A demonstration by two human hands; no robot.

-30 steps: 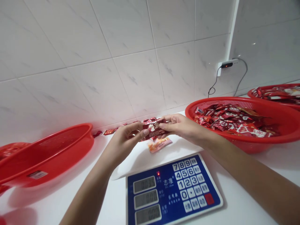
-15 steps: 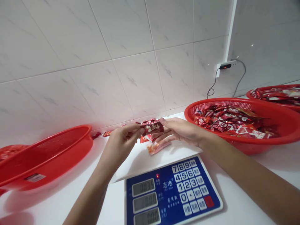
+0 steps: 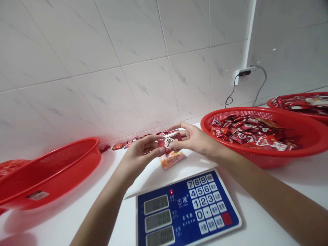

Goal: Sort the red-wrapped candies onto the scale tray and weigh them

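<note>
Both hands hold one small red candy packet (image 3: 169, 141) with a white character on it, above the white pan of a scale (image 3: 159, 174). My left hand (image 3: 139, 155) pinches the packet's left end between thumb and fingers. My right hand (image 3: 196, 138) pinches its right end, the other fingers stretched out. A pink and orange packet (image 3: 173, 159) lies on the scale pan just below them. The scale's blue panel (image 3: 188, 210) with keypad and three displays faces me.
A red basket (image 3: 266, 140) full of red candy packets stands at the right, another (image 3: 299, 102) behind it. An empty-looking red basket (image 3: 48, 171) sits at the left. Loose candies (image 3: 128, 143) lie along the tiled wall. A charger and cable (image 3: 243, 73) hang from a wall socket.
The red packet stays between both hands and has been turned a little; my hands shifted slightly right and lower over the scale pan.
</note>
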